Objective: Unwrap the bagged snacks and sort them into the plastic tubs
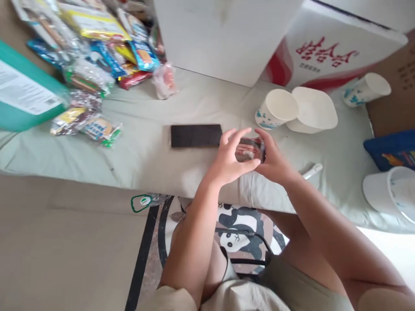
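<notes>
Packet [247, 152], just one, pinched in curled left hand [227, 162] and curled right hand [275, 162], beside one black phone [196, 136].

Apparently a room in a home, judging by its everyday clutter. A table [139, 160] is draped in a wrinkled, pale green cloth. Packaged snacks [97, 25] in bright wrappers are heaped at its far left corner. Toward the far right corner, a paper cup [281, 108] and a white bowl [313, 110] stand before a carton [327, 56] with red Chinese lettering. Below the near edge, a mat [234, 239] printed with cartoon pandas covers part of the floor [71, 250].
</notes>
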`<action>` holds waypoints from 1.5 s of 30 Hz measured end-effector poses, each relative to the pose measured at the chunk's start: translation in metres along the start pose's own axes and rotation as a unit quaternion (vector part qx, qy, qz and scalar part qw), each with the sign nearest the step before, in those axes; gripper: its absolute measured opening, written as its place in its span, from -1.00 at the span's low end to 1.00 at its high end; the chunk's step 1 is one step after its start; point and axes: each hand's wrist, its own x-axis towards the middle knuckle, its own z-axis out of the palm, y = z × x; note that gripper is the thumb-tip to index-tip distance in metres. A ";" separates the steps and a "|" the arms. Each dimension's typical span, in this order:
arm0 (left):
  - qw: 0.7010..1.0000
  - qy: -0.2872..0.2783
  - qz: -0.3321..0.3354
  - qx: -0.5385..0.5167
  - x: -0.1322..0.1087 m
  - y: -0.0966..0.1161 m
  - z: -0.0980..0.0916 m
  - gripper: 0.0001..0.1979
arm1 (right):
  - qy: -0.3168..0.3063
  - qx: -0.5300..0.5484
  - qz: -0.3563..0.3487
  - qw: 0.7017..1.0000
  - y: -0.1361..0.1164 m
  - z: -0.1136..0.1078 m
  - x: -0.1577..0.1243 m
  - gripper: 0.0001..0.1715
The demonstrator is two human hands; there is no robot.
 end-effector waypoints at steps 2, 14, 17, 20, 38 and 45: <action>0.996 -0.051 -0.016 0.076 0.000 -0.008 0.014 -0.30 | 0.000 0.003 0.029 1.000 0.011 -0.010 -0.020 0.09; 0.985 0.154 0.068 -0.026 0.015 -0.021 0.027 -0.67 | 0.102 -0.216 0.034 0.970 0.119 -0.076 -0.103 -0.47; 0.978 0.123 0.025 -0.167 0.008 -0.009 0.035 -0.75 | 0.105 -0.217 0.037 0.970 0.125 -0.080 -0.103 -0.61; 0.962 0.053 -0.047 -0.264 0.000 -0.001 0.053 -0.53 | 0.151 -0.203 0.057 0.966 0.117 -0.083 -0.099 -0.68; 0.965 0.124 -0.045 -0.226 0.008 -0.020 0.121 -0.30 | 0.046 0.447 0.159 0.879 0.016 -0.052 -0.088 -0.67; 0.947 0.150 -0.072 -0.276 0.003 -0.012 0.122 -0.53 | -0.001 0.453 0.207 0.867 0.002 -0.042 -0.086 -0.70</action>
